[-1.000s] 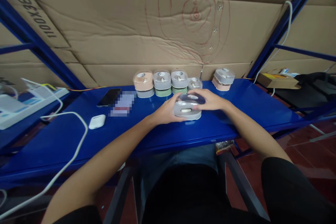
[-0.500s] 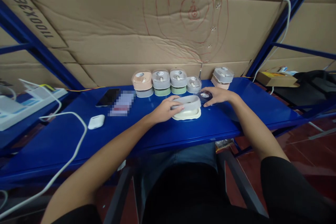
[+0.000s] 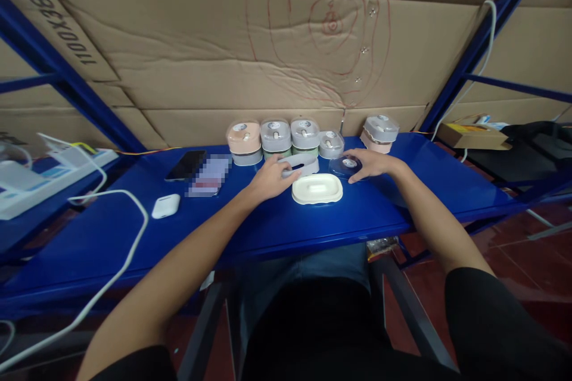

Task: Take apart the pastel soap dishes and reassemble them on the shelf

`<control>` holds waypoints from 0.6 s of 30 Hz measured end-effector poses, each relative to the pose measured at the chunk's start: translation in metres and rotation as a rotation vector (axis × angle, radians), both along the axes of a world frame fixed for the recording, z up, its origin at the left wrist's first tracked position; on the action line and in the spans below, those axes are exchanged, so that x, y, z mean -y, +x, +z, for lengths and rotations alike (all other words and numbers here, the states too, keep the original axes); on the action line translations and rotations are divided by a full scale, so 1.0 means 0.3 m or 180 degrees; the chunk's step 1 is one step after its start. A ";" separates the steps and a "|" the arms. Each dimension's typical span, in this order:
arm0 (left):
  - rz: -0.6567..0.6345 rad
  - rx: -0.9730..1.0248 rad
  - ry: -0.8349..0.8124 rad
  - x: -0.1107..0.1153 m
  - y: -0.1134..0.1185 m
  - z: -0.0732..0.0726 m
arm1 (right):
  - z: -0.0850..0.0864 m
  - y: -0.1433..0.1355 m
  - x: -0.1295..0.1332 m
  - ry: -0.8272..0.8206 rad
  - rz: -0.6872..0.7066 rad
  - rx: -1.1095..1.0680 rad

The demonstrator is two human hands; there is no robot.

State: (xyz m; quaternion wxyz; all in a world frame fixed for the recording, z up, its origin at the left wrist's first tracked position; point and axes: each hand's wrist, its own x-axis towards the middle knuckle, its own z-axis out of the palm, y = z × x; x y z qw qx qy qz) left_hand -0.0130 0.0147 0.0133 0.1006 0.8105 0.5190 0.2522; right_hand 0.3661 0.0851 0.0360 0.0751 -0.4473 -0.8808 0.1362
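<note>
My left hand grips the left end of a grey oval box section, which has an opening in its top. Just in front of that section, a cream oval base with a raised middle lies on the blue table. At the right, my right hand has its thumb and fingers around the edge of a clear plastic lid bearing a round sticker. The lid is low over the table; whether it touches the surface I cannot tell.
Along the back stand several stacked lidded boxes, a single grey box and another stack. On the left lie a dark phone, a second phone with a blurred screen, a white earbud case and a white cable.
My left hand has lifted the grey section off the cream base and carried it left and back. The base is now uncovered. My right hand stays in nearly the same place with the lid.
</note>
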 end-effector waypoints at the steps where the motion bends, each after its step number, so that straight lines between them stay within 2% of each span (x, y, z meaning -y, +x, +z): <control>1: -0.0027 0.0000 -0.0026 -0.003 -0.001 -0.002 | -0.001 0.001 -0.001 0.0032 0.0025 0.0004; 5: -0.0105 -0.0005 -0.0132 -0.011 -0.006 -0.004 | 0.000 -0.001 0.000 0.0105 0.0056 0.0062; 8: -0.0008 -0.0016 -0.0196 -0.007 -0.004 0.002 | 0.005 -0.002 0.004 0.0048 0.0020 0.0082; 11: -0.0029 0.0101 -0.0110 0.011 0.007 0.013 | 0.008 -0.002 0.005 0.0027 0.0039 0.0068; 18: -0.0893 0.0309 -0.0020 0.088 0.069 0.015 | 0.012 -0.010 0.009 -0.0066 -0.0005 0.0067</control>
